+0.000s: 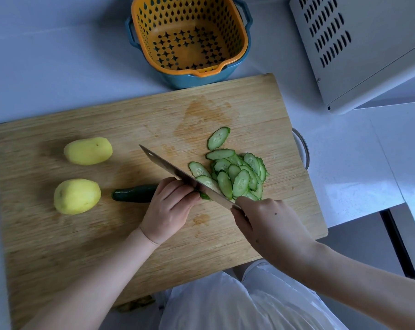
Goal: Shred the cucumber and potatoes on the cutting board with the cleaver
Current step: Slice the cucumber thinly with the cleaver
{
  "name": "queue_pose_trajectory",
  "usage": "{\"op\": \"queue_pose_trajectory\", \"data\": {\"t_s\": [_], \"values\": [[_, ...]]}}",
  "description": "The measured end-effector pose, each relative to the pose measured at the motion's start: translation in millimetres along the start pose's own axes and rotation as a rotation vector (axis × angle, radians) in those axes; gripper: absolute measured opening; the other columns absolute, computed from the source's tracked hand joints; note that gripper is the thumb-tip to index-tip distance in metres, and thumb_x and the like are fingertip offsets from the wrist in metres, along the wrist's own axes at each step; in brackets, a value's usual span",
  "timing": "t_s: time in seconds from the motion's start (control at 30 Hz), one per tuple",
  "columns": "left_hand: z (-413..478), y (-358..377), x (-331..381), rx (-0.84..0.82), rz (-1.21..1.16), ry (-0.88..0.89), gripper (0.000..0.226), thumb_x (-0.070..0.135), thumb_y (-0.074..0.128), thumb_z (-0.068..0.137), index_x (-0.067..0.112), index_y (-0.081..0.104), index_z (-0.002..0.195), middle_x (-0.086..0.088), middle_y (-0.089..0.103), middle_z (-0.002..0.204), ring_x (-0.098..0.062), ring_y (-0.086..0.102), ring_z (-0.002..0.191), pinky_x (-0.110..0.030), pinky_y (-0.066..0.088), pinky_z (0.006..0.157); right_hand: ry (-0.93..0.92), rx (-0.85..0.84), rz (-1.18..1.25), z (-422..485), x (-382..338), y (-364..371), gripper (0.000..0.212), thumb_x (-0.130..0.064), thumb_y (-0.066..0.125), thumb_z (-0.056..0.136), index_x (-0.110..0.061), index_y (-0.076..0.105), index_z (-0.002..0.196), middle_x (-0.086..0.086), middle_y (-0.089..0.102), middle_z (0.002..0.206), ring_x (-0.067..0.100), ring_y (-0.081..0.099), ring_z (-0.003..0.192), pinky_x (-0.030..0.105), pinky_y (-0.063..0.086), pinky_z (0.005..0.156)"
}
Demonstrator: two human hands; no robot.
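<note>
Forearms reach over the cutting board. Right hand grips the cleaver, blade against knuckles of the left hand, which curls over and pins the cucumber, its long axis running leftward from that hand toward two potatoes. Slices lie beyond the right hand.

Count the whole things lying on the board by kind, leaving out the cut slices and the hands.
Potatoes: 2
Cucumber: 1
Cleaver: 1
Total: 4
</note>
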State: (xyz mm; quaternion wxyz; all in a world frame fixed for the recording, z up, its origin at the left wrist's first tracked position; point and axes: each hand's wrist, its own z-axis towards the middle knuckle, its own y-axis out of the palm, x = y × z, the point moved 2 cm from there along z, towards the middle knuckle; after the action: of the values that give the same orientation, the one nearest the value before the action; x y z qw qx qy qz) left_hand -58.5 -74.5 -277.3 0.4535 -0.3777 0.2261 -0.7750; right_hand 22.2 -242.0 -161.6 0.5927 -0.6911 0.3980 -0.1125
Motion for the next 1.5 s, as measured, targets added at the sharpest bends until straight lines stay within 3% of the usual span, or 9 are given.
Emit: {"op": "queue_pose_trajectory", "data": {"t_s": [0.13,0.27,0.37,0.47,0.63,0.97,1.13,1.27,1.5], "values": [[0.8,1.1,-1.5,0.003,-0.013,0.002,0.011,0.013,0.066,0.088,0.011,0.058,0.095,-0.004,0.06,0.098,-0.022,0.056,0.091,-0.036,0.045,0.089,-0.011,0.021,-0.011,1.8,-0.7,2.3,0.03,-0.023,0.053,0.08,-0.023,0.029,0.064,-0.012,0.002,0.047,0.005,0.0,0.035,0.014,-0.003,0.04],[1.5,-0.5,-0.1,0.002,-0.019,0.014,0.006,0.013,0.063,0.091,0.01,0.06,0.094,-0.003,0.059,0.101,-0.021,0.055,0.094,-0.036,0.044,0.09,0.015,0.003,0.015,11.5,-1.8,19.9,0.031,-0.017,0.06,0.082,-0.019,0.037,0.06,-0.011,0.02,0.043,0.01,0.012,0.031,0.014,0.002,0.036],[1.9,-1.4,0.5,-0.013,-0.029,0.001,0.005,0.008,0.065,0.089,0.005,0.068,0.088,-0.009,0.067,0.094,-0.022,0.057,0.095,-0.036,0.044,0.091,0.034,0.026,0.074,20.3,0.9,34.7,0.032,-0.018,0.056,0.087,-0.019,0.033,0.065,-0.008,0.026,0.043,0.013,0.018,0.031,0.016,0.008,0.035],[2.0,-2.0,0.6,-0.018,-0.034,-0.002,0.004,0.007,0.065,0.088,0.008,0.063,0.092,-0.007,0.065,0.097,-0.022,0.056,0.095,-0.035,0.044,0.092,0.05,0.044,0.114,20.8,4.3,32.5,0.027,-0.025,0.044,0.089,-0.019,0.033,0.066,-0.013,0.019,0.045,0.007,0.016,0.033,0.019,0.01,0.036],[2.7,-0.9,0.0,-0.012,-0.022,0.014,0.009,0.012,0.065,0.089,0.01,0.057,0.094,-0.001,0.055,0.101,-0.021,0.054,0.09,-0.035,0.045,0.087,0.03,0.071,0.075,4.7,2.3,8.6,0.028,-0.026,0.046,0.086,-0.022,0.03,0.064,-0.012,0.011,0.043,0.006,0.008,0.032,0.016,0.005,0.037],[1.9,-0.3,-1.2,-0.017,-0.027,-0.001,0.013,0.012,0.068,0.085,0.01,0.059,0.095,-0.003,0.058,0.099,-0.021,0.054,0.092,-0.036,0.047,0.086,0.019,0.024,0.006,7.0,-2.1,10.8,0.028,-0.025,0.049,0.084,-0.023,0.029,0.064,-0.012,0.005,0.045,0.006,0.003,0.033,0.014,0.0,0.038],[2.8,-3.4,1.0,-0.043,-0.019,-0.025,0.008,0.006,0.067,0.085,0.001,0.073,0.082,-0.011,0.07,0.089,-0.022,0.056,0.094,-0.037,0.046,0.089,0.028,0.014,0.049,22.9,-1.9,33.1,0.028,-0.017,0.057,0.084,-0.017,0.039,0.063,-0.008,0.024,0.043,0.01,0.012,0.032,0.015,0.004,0.035],[0.1,-3.1,0.1,-0.048,-0.051,-0.023,0.006,0.002,0.064,0.085,0.003,0.067,0.09,-0.008,0.061,0.1,-0.024,0.055,0.096,-0.037,0.046,0.09,0.038,0.028,0.094,19.3,4.1,30.4,0.031,-0.021,0.051,0.091,-0.018,0.033,0.066,-0.011,0.021,0.045,0.006,0.016,0.034,0.02,0.01,0.036],[0.3,-3.0,0.1,-0.042,-0.022,0.0,0.011,0.005,0.062,0.086,0.009,0.056,0.094,-0.003,0.052,0.099,-0.022,0.052,0.091,-0.031,0.039,0.095,0.003,0.032,0.026,-0.8,-1.6,-2.1,0.031,-0.026,0.051,0.083,-0.023,0.026,0.064,-0.011,0.012,0.044,0.011,0.011,0.033,0.014,0.002,0.037]]}}
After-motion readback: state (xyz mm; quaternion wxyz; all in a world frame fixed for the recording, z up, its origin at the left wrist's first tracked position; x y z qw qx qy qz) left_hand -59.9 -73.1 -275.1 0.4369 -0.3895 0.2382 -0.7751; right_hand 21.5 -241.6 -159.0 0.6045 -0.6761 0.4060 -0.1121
